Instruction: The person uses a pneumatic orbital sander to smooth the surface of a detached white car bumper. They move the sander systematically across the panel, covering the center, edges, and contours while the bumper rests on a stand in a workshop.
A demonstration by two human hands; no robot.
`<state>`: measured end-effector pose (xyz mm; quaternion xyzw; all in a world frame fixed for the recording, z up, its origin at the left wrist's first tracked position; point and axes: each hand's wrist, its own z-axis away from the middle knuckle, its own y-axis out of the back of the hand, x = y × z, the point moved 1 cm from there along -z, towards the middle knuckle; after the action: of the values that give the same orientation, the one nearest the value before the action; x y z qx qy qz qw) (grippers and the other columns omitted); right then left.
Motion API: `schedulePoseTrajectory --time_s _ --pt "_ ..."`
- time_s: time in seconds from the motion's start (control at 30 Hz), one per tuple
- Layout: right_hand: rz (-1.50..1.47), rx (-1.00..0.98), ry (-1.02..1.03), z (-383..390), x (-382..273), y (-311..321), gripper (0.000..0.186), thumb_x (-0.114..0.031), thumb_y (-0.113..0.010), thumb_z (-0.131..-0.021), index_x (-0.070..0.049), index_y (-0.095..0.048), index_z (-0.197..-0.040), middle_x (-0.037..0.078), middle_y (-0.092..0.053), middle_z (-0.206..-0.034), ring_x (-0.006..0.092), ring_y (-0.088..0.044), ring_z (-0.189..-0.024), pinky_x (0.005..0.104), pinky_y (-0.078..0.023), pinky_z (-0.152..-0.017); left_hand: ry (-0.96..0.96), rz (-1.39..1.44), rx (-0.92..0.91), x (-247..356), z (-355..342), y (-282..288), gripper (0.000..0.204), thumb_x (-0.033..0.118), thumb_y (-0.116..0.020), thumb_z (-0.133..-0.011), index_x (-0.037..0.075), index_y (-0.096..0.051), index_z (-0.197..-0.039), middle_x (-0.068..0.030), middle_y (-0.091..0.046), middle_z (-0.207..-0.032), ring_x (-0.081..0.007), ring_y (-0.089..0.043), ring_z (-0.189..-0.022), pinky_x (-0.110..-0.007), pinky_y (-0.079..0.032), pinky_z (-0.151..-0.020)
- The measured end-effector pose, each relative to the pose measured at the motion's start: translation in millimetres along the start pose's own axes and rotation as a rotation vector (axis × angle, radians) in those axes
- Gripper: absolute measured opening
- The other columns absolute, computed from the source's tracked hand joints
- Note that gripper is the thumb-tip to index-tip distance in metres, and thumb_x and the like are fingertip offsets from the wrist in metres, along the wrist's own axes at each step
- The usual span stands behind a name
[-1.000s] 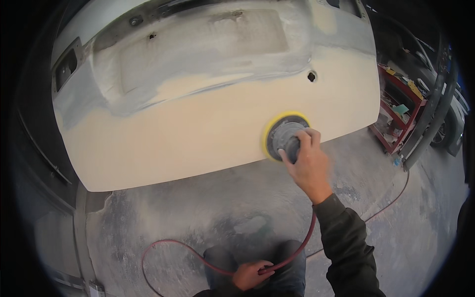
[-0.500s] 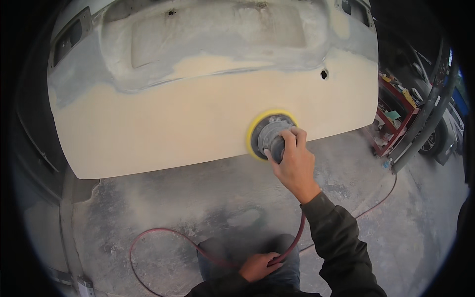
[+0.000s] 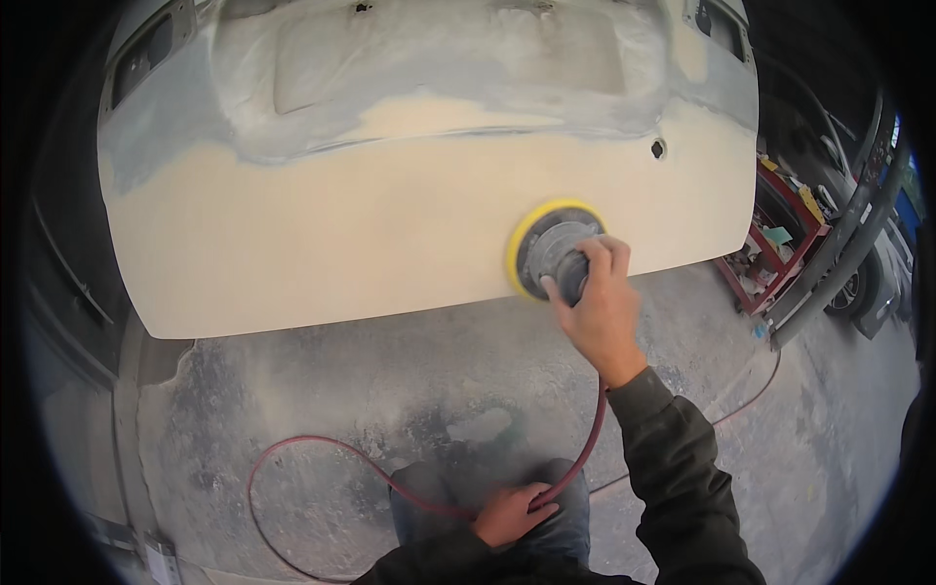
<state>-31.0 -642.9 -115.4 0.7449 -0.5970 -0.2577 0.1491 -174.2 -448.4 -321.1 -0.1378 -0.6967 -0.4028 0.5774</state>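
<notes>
A car's rear lid panel (image 3: pixel 322 234), patched in cream and grey, spans the upper view, with openings and a small hole. Near its lower edge, right of centre, a round sander (image 3: pixel 534 252) with a yellow-rimmed pad lies against the cream surface. My right hand (image 3: pixel 600 307) is closed on the sander's top, fingers over its housing. A red hose (image 3: pixel 593 429) hangs below the sander and curves down to my left hand (image 3: pixel 510 512), which is closed round it in front of my legs.
A red cart (image 3: pixel 785 249) with assorted items stands right of the panel, beside thick grey hoses (image 3: pixel 853 258) and a car wheel (image 3: pixel 846 292). The dusty concrete floor (image 3: pixel 292 390) carries loops of hose. A dark structure (image 3: pixel 73 273) runs along the left.
The sander in my right hand has shifted left across the panel, then a little upward. My left hand still grips the hose. The whole view has shifted slightly.
</notes>
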Motion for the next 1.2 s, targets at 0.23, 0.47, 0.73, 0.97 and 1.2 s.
schedulePoseTrajectory --time_s 0.23,0.47,0.73,0.97,1.2 --pt "0.011 0.121 -0.049 -89.0 -26.5 -0.2 0.053 -0.021 -0.085 -0.08 -0.01 -0.057 -0.123 0.011 -0.057 -0.117 0.0342 -0.07 -0.084 0.0427 -0.057 -0.068 0.075 0.102 0.104 17.1 0.2 10.0 0.036 0.034 -0.076 -0.095 0.005 -0.071 -0.116 -0.018 -0.073 -0.087 -0.0354 -0.072 -0.078 -0.042 -0.056 -0.07" --pt "-0.088 -0.077 0.114 -32.2 -69.5 -29.4 0.049 -0.023 -0.084 -0.08 -0.018 -0.059 -0.122 0.01 -0.056 -0.122 0.0334 -0.071 -0.086 0.0435 -0.058 -0.065 0.066 0.029 0.094 11.2 -0.1 12.9 0.034 0.031 -0.076 -0.095 0.005 -0.072 -0.116 -0.0193 -0.072 -0.086 -0.0384 -0.072 -0.078 -0.043 -0.056 -0.07" --pt "-0.006 0.129 -0.142 -2.9 35.0 1.9 0.051 -0.025 -0.084 -0.082 -0.009 -0.057 -0.122 0.013 -0.056 -0.12 0.0331 -0.067 -0.087 0.0421 -0.056 -0.072 0.0 0.006 0.099 13.7 1.9 0.7 0.036 0.032 -0.078 -0.094 0.005 -0.073 -0.117 -0.0176 -0.072 -0.087 -0.0335 -0.072 -0.074 -0.038 -0.055 -0.068" --pt "-0.094 0.023 -0.005 -19.5 -29.9 -9.3 0.047 -0.024 -0.082 -0.079 -0.013 -0.061 -0.119 0.012 -0.058 -0.12 0.0306 -0.068 -0.078 0.0425 -0.057 -0.064 0.038 0.042 0.089 11.4 4.7 12.5 0.032 0.031 -0.075 -0.096 0.003 -0.074 -0.112 -0.02 -0.071 -0.084 -0.0393 -0.07 -0.075 -0.042 -0.054 -0.066" --pt "-0.182 -0.028 0.215 -20.4 -109.7 -48.0 0.05 -0.024 -0.084 -0.072 -0.024 -0.065 -0.118 0.005 -0.056 -0.12 0.0246 -0.07 -0.09 0.0372 -0.058 -0.061 0.139 0.015 0.128 3.4 18.3 18.2 0.035 0.033 -0.077 -0.095 0.005 -0.074 -0.114 -0.0204 -0.07 -0.081 -0.0392 -0.069 -0.071 -0.041 -0.054 -0.066"
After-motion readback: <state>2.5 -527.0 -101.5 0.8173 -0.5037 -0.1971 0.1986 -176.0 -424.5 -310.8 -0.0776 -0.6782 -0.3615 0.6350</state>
